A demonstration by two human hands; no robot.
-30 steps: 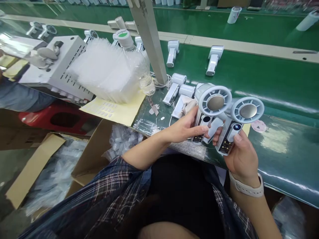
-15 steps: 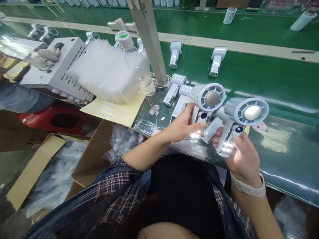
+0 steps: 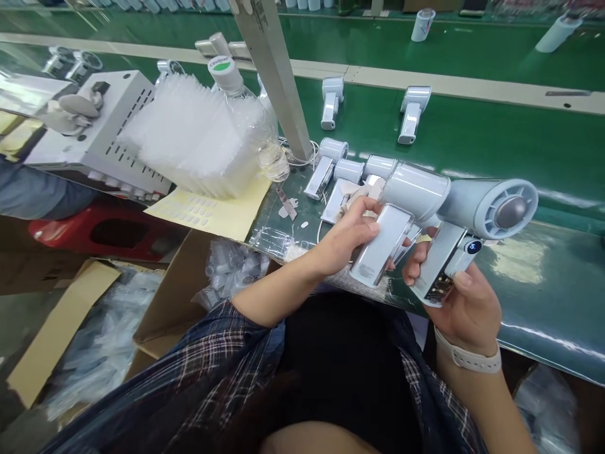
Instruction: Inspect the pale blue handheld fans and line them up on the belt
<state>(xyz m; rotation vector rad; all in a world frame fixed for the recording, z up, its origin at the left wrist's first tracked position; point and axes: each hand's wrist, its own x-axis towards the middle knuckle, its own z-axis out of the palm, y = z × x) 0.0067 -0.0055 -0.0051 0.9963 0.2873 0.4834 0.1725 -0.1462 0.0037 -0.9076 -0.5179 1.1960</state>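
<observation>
My left hand (image 3: 347, 236) is closed around the handle of a pale blue handheld fan (image 3: 416, 189), whose smooth side faces me. In my right hand (image 3: 466, 302) is a second handheld fan (image 3: 491, 205), its round grille turned to the right. A small lit display (image 3: 472, 246) shows on that fan's handle, and my thumb rests just below it. The heads of the two fans are close together, overlapping in view. Behind my left hand, several more fans (image 3: 333, 149) lie on the green bench, partly hidden by the held ones.
A stack of clear plastic sleeves (image 3: 184, 126) stands on yellow paper (image 3: 236, 221), beside a plastic bottle (image 3: 227, 75). A grey post (image 3: 278, 75) rises behind. Two fans (image 3: 413, 116) lie on the green belt (image 3: 472, 132). An open carton (image 3: 174, 296) sits below, left. Another person's leg (image 3: 38, 189) shows left.
Both fans have been turned: the left one now shows its smooth side instead of its grille, and the right one's grille has swung rightward. Both hands still hold them.
</observation>
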